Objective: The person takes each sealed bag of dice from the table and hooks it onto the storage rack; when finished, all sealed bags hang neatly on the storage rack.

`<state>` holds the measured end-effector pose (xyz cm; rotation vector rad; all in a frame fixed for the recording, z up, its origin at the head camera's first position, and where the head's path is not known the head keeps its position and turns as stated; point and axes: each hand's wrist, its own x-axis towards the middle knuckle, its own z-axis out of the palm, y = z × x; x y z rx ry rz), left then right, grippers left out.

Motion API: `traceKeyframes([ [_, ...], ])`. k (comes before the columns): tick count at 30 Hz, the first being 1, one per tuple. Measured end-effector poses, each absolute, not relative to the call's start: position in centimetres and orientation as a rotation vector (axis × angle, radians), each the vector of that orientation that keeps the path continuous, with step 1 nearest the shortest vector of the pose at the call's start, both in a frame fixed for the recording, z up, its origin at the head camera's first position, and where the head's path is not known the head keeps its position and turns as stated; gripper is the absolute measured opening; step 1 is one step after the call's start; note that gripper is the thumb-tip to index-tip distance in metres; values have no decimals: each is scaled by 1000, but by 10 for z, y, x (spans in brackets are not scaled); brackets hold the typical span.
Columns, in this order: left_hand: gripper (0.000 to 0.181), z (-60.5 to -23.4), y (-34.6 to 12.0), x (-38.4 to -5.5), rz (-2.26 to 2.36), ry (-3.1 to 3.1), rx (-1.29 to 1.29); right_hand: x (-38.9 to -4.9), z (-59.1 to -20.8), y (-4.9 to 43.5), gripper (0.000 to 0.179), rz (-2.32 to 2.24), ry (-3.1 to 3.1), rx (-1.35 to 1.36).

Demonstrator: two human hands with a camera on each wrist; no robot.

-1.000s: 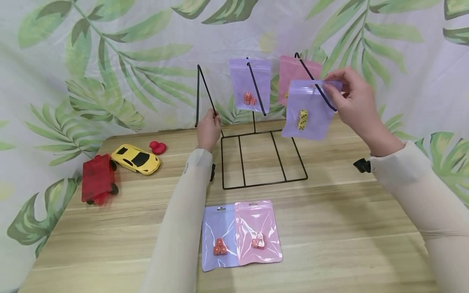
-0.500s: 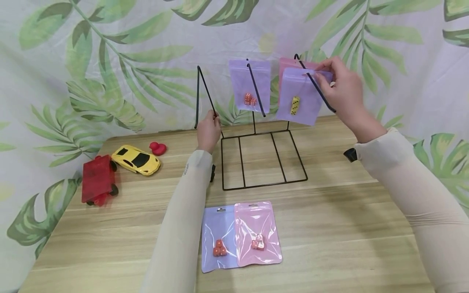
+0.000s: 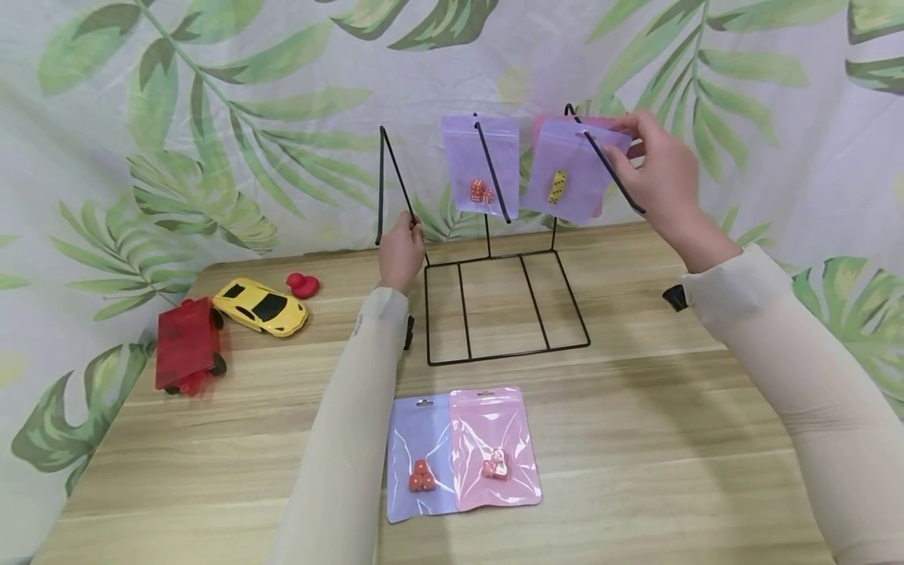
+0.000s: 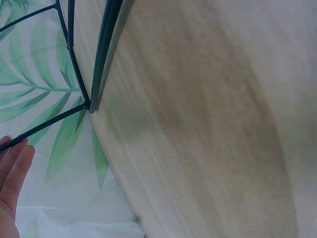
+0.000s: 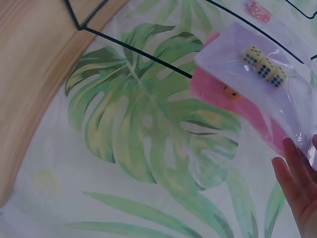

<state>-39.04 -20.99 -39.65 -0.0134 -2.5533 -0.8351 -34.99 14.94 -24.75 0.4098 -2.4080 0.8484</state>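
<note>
Yellow-dice bag (image 3: pixel 568 161) is pinched in the right grip (image 3: pixel 660 169) — left grip (image 3: pixel 402 253) holds the rack (image 3: pixel 469 358).

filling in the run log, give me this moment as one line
right fingers: holding purple bag (yellow dice), on hook; left fingers: gripping black rack; on table: blue bag, pink bag

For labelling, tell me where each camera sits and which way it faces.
Head: worn there, facing forward and down at the wire rack; left hand, right hand, sleeves show.
Left wrist: worn there, facing rack and tabletop; left hand at left edge.
Right wrist: worn there, facing purple bag of yellow dice; right hand lower right.
Head and right wrist share that bag.
</note>
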Motion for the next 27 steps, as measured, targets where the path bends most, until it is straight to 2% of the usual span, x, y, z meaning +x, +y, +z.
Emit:
traceKeyframes([
  [10, 24, -396, -210, -390, -879, -2565, 5, -317, -272, 178, 59, 981, -2577, 322],
  [16, 28, -395, -210, -390, -892, -2600, 17, -283, -298, 176, 61, 1154, -2895, 272],
  [21, 28, -395, -210, -390, -885, -2624, 33, -251, -320, 152, 53, 933, -3114, 552],
  [27, 27, -394, -211, -390, -914, -2636, 40, -224, -345, 118, 49, 595, -3080, 985],
])
